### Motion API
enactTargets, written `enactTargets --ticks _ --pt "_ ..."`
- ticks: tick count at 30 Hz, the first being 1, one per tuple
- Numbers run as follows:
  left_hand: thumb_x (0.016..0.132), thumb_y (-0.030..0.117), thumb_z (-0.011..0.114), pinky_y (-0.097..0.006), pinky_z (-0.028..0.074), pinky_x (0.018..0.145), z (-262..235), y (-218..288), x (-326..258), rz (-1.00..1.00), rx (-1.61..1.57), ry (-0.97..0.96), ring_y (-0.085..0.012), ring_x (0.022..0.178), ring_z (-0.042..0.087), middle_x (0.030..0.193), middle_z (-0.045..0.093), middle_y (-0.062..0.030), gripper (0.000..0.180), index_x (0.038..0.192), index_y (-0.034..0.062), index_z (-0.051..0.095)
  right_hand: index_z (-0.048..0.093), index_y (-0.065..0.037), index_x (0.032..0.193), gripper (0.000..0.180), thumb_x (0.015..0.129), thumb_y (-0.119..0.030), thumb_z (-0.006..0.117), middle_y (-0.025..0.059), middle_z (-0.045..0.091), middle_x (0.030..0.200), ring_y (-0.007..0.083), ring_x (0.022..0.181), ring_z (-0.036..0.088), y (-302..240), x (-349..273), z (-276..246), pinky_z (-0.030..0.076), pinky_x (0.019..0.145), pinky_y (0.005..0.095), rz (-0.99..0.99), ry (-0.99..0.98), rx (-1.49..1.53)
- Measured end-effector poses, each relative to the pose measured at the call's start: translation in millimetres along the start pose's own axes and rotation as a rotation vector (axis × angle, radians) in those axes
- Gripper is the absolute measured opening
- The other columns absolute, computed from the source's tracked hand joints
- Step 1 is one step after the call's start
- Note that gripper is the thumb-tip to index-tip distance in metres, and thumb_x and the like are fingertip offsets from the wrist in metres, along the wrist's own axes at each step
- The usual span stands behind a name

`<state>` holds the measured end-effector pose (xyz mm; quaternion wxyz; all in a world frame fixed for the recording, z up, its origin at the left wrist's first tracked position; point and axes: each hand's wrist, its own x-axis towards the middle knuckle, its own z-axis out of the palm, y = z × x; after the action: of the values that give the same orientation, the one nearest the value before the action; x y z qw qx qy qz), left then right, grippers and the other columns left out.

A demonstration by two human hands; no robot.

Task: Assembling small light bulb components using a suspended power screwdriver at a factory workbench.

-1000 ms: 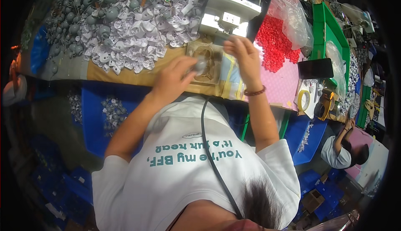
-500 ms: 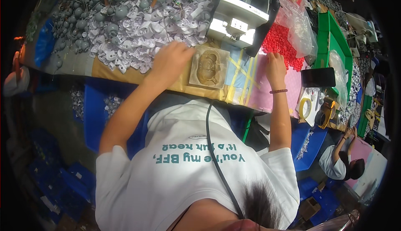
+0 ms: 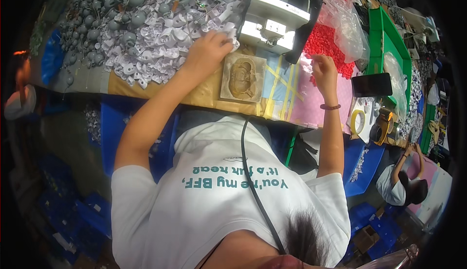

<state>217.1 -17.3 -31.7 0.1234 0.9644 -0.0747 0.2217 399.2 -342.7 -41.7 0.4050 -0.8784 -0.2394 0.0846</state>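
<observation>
My left hand (image 3: pixel 208 55) is closed on a white plastic part (image 3: pixel 233 39), at the near right edge of a heap of similar white parts (image 3: pixel 163 50). Fingers cover much of what it holds. My right hand (image 3: pixel 325 68) is raised a little over the pink mat (image 3: pixel 300 106), fingertips pinched beside the pile of small red parts (image 3: pixel 331 40). Red shows at those fingers, seemingly a small red part (image 3: pixel 313 80). Between my hands lies a square metal mould block (image 3: pixel 243 78) with a rounded hollow. Behind it stands a white bench machine (image 3: pixel 276 18).
Grey round parts with wires (image 3: pixel 112 23) are heaped at the far left. To the right are a black phone (image 3: pixel 371 85), a yellow tape roll (image 3: pixel 357 122), a green tray (image 3: pixel 377 40) and clear plastic bags (image 3: pixel 352 23). Another person (image 3: pixel 396 186) works at far right.
My left hand has moved slightly up and right, and a white part now shows at its fingertips. The right hand has drawn back from the red pile, its fingers pinched.
</observation>
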Motion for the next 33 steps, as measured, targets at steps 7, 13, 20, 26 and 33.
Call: enactTargets --ticks 7,13,20,26,33 --pt "0.074 0.010 0.068 -0.036 0.051 0.076 -2 29 -22 0.072 -0.233 -0.197 -0.0258 0.096 0.059 0.099 0.060 -0.0057 0.021 0.094 0.0074 0.064 0.067 0.001 0.115 0.026 0.090 0.005 0.061 0.0049 0.070 0.101 0.0104 0.089 0.066 -34 -20 30 0.054 0.077 0.0240 0.116 -0.207 0.470" --pt "0.072 0.015 0.076 -0.039 0.049 0.081 10 49 -16 -0.009 -0.286 -0.253 -0.0270 0.103 0.054 0.101 0.058 -0.0067 0.029 0.095 0.0064 0.062 0.066 0.000 0.102 0.015 0.087 -0.001 0.069 0.0045 0.067 0.092 0.0100 0.079 0.064 -67 -44 78 0.051 0.071 0.0243 -0.123 -0.171 0.431" --pt "0.071 0.011 0.079 -0.041 0.044 0.090 13 54 -24 -0.296 -0.452 -0.106 -0.0319 0.107 0.051 0.113 0.053 -0.0116 0.042 0.107 0.0055 0.058 0.066 -0.003 0.096 0.021 0.076 0.002 0.072 0.0100 0.063 0.091 0.0266 0.083 0.060 -96 -49 111 0.049 0.071 0.0349 -0.600 -0.081 0.102" --pt "0.077 0.015 0.076 -0.042 0.045 0.087 -30 25 -9 -0.286 -0.223 0.347 -0.0323 0.095 0.056 0.095 0.057 -0.0109 0.028 0.097 0.0062 0.060 0.064 -0.006 0.095 0.025 0.072 -0.005 0.074 0.0055 0.064 0.098 0.0261 0.089 0.058 -91 -49 123 0.048 0.076 0.0373 -0.824 -0.011 -0.162" --pt "0.081 0.010 0.068 -0.040 0.045 0.088 -48 -37 24 -0.588 -0.194 0.475 -0.0304 0.096 0.055 0.099 0.058 -0.0113 0.028 0.107 0.0055 0.061 0.063 -0.007 0.099 0.028 0.073 -0.002 0.073 0.0064 0.062 0.103 0.0277 0.093 0.057 -93 -54 121 0.047 0.080 0.0383 -0.758 -0.069 -0.172"
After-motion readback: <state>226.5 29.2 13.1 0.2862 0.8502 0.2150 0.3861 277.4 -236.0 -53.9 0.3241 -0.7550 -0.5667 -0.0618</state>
